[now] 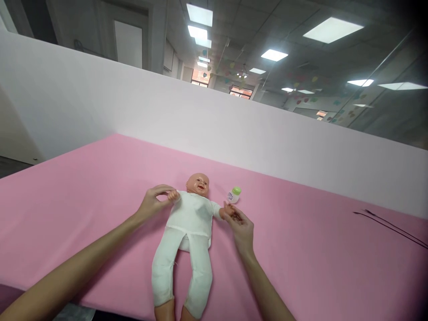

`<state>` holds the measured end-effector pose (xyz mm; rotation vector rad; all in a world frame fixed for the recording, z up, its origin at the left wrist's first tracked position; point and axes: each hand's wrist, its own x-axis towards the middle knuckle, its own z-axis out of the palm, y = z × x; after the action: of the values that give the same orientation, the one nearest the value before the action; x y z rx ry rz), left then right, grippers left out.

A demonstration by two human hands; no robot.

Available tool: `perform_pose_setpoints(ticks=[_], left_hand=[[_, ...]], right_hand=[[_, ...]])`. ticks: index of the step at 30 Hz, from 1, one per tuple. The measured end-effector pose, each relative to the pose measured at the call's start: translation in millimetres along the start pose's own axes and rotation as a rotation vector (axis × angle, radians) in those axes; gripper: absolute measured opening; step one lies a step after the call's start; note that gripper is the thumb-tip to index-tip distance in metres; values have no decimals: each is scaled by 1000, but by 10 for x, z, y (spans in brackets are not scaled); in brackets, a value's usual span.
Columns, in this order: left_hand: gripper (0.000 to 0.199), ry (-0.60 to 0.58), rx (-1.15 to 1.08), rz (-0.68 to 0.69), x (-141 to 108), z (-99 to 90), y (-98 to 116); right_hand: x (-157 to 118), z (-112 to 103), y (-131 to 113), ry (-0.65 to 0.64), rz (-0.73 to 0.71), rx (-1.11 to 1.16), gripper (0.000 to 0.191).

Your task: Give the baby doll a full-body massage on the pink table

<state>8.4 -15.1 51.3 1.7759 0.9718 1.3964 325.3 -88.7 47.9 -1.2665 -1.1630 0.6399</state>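
Note:
A baby doll (pixel 192 214) with a white cloth body lies on its back, its head toward the far side and its legs toward me. My left hand (pixel 154 204) is closed around the doll's small hand on the left, thumb and fingers pinching it. On the other side my right hand (pixel 240 224) grips the doll's other hand between thumb and fingers. Just beyond my right hand sits a small clear bottle (pixel 234 195) with a green cap and a printed label, apart from my fingers.
The doll rests on a pink-covered table (pixel 301 258). A white partition (pixel 207 120) runs along its far edge. Two thin dark cords or rods (pixel 394 227) lie at the right. The table's front edge shows at lower left.

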Motion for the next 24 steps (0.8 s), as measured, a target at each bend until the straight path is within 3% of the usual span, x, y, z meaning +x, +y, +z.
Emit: perform_pose_setpoints(ticks=[3,6,8,10,12,15,17,19,21,24], left_hand=[[20,-243,179,295,-88,130,-29],[21,-343,314,531,-157,220,-126],[26,-390,363,586,-179,247,-158],[24,-404,309,524,-177,238,-160],[16,-294,163,321,-148,186,-163],[21,85,-67,-71,-64,35,-244],[30,341,-208,-269,0,-90,-361],[39,502,-351,-419,52,-199,-491],[45,569,-455,-512,84,-264,-580],[45,561,-426,-493,89,-255,-537]], right_hand=[[-142,193,-3,-300,-317,-269,25],[-218,296,85,-557,-569,-438,30],[-208,314,100,-628,-633,-480,32],[-144,294,68,-653,-608,-489,28],[-30,232,38,-516,-484,-423,23],[196,56,128,23,-185,-174,32],[340,-95,292,287,28,0,38],[439,-232,468,340,221,123,38],[475,-318,572,320,338,214,38],[430,-309,510,287,310,274,43]])
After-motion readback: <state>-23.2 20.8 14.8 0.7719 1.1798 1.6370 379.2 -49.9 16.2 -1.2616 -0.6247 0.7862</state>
